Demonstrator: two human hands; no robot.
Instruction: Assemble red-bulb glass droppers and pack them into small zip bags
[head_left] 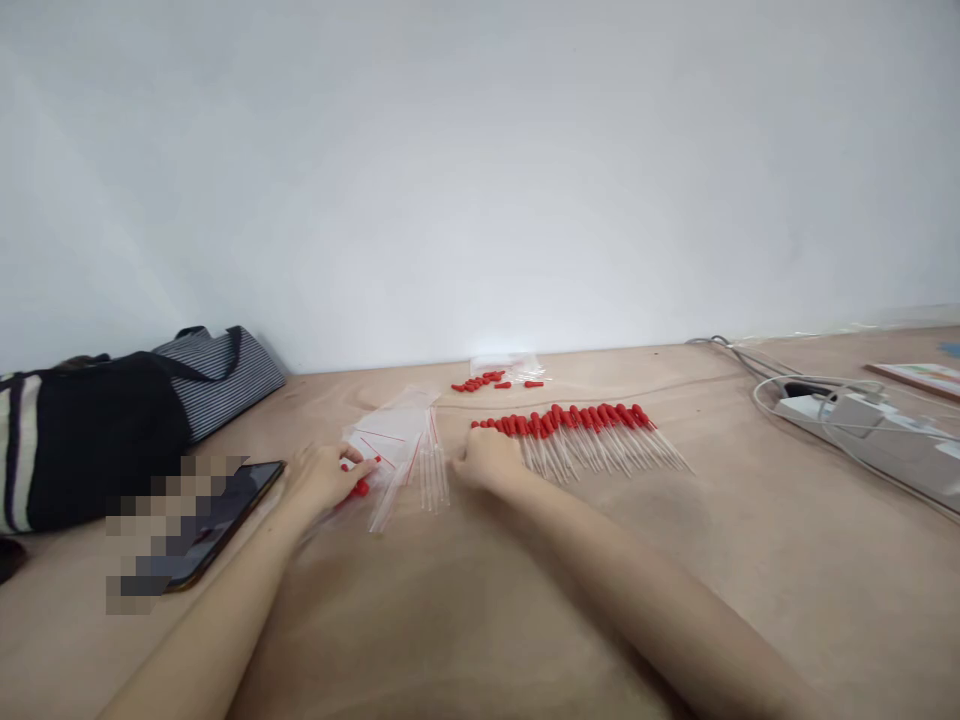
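My left hand (324,478) is at the left of the clear zip bags (386,425). Its thumb and fingers are closed around a small red rubber bulb (377,459). More red bulbs (361,488) lie right under its fingertips. My right hand (487,457) rests at the left end of a long row of droppers (592,430), each a red bulb on a thin clear tube. Its fingers are curled together and hide whatever is between them. Between the two hands several loose clear tubes (433,475) lie side by side, next to the bags.
Loose red bulbs (480,381) and a clear bag (506,365) lie by the wall. A phone (225,525) and a black and striped bag (112,430) are at left. On the right sit a white power strip (877,440) with cables and a flat board (915,380).
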